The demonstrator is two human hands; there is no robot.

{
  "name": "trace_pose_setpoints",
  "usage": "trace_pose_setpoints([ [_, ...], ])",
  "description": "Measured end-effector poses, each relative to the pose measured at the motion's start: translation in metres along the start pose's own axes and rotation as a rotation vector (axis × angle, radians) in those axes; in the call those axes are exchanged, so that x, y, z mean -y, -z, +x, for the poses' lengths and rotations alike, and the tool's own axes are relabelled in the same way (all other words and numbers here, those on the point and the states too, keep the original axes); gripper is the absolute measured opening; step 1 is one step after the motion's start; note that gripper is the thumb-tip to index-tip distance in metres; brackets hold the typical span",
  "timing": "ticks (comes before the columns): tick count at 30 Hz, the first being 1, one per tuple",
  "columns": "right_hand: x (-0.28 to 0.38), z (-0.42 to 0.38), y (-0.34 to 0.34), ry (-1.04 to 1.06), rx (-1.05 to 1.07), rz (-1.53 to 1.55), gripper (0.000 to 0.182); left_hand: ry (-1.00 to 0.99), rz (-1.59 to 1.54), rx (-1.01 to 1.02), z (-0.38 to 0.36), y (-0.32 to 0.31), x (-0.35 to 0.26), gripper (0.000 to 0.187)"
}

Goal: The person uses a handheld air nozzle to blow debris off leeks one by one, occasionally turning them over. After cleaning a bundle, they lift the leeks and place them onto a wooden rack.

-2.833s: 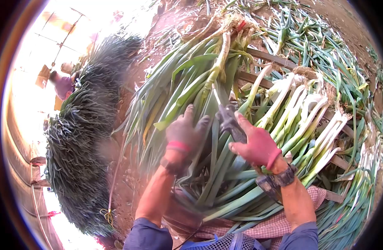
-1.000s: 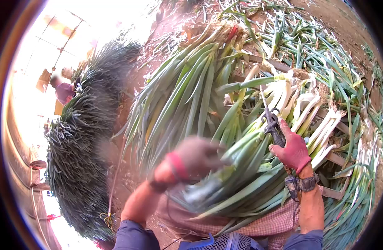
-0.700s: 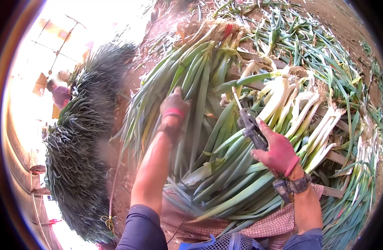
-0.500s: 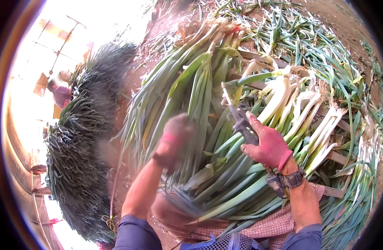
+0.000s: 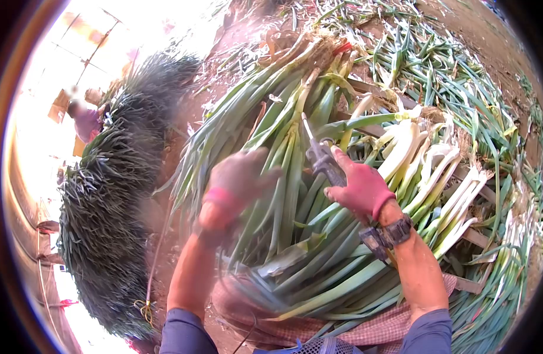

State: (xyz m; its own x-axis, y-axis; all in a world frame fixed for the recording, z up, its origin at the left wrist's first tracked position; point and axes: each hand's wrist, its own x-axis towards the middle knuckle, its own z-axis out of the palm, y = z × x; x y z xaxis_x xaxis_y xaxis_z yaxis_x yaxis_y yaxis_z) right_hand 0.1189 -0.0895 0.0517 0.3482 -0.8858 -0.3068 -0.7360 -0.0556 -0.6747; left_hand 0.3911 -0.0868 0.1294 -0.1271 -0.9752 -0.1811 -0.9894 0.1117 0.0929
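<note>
My right hand [image 5: 365,190], in a red-palmed glove, is closed round an air blow gun [image 5: 323,160] whose thin nozzle points up and away from me. A watch-like band and a small dark box sit on that wrist. My left hand [image 5: 237,182], gloved and blurred by motion, has its fingers apart over the long green leaves of a bunch of green onions [image 5: 289,147]; no stalk shows clearly in its grasp. Beside my right hand, more green onions with pale peeled stems [image 5: 401,147] lie with their roots away from me.
A tall heap of green onions [image 5: 106,236] stands on the left, with another person [image 5: 85,121] behind it. Loose leaves [image 5: 437,76] cover the ground at the far right. A checked cloth [image 5: 383,330] lies across my lap. A wooden slat [image 5: 469,284] shows at the right.
My left hand has risen and its fingers have spread. My right hand, with the blow gun, has shifted a little left. The view has tilted slightly.
</note>
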Motion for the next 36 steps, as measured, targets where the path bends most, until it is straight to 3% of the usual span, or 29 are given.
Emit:
trace_pose_setpoints([
  [2, 0.0, 0.023, 0.003, -0.028, -0.033, 0.004, 0.101, -0.037, -0.049, -0.115, 0.048, -0.029, -0.002, 0.06],
  [6, 0.0, 0.067, 0.019, -0.091, -0.088, -0.03, 0.098, 0.094, 0.039, -0.023, 0.101, -0.047, -0.036, 0.059],
  [9, -0.005, 0.101, 0.026, -0.116, -0.097, -0.005, 0.1, 0.194, 0.061, 0.059, 0.111, -0.057, -0.042, 0.061],
  [14, 0.002, 0.123, 0.033, -0.19, -0.118, -0.058, 0.098, 0.311, -0.187, 0.092, 0.117, -0.065, -0.036, 0.069],
  [21, -0.015, 0.027, 0.008, -0.036, 0.002, 0.049, 0.101, 0.274, -0.434, 0.187, 0.105, -0.07, -0.025, 0.066],
  [24, -0.026, -0.036, -0.001, 0.115, -0.05, 0.141, 0.1, 0.253, -0.823, 0.183, 0.083, -0.098, -0.03, 0.048],
  [27, -0.024, -0.082, 0.006, 0.126, -0.114, 0.188, 0.099, 0.129, -0.997, 0.308, 0.045, -0.092, -0.065, 0.042],
  [30, -0.027, -0.107, 0.016, 0.137, -0.149, 0.109, 0.099, -0.031, -0.724, 0.312, 0.018, -0.127, -0.117, 0.038],
  [33, -0.036, -0.114, 0.034, 0.1, -0.206, 0.051, 0.099, -0.087, -0.358, 0.433, 0.002, -0.139, -0.18, 0.046],
  [35, -0.053, -0.108, 0.046, -0.008, -0.286, 0.047, 0.098, -0.388, -0.442, 0.512, -0.02, -0.105, -0.186, 0.051],
  [36, -0.055, -0.105, 0.056, -0.125, -0.288, 0.007, 0.097, -0.551, -0.419, 0.515, -0.019, -0.117, -0.183, 0.048],
])
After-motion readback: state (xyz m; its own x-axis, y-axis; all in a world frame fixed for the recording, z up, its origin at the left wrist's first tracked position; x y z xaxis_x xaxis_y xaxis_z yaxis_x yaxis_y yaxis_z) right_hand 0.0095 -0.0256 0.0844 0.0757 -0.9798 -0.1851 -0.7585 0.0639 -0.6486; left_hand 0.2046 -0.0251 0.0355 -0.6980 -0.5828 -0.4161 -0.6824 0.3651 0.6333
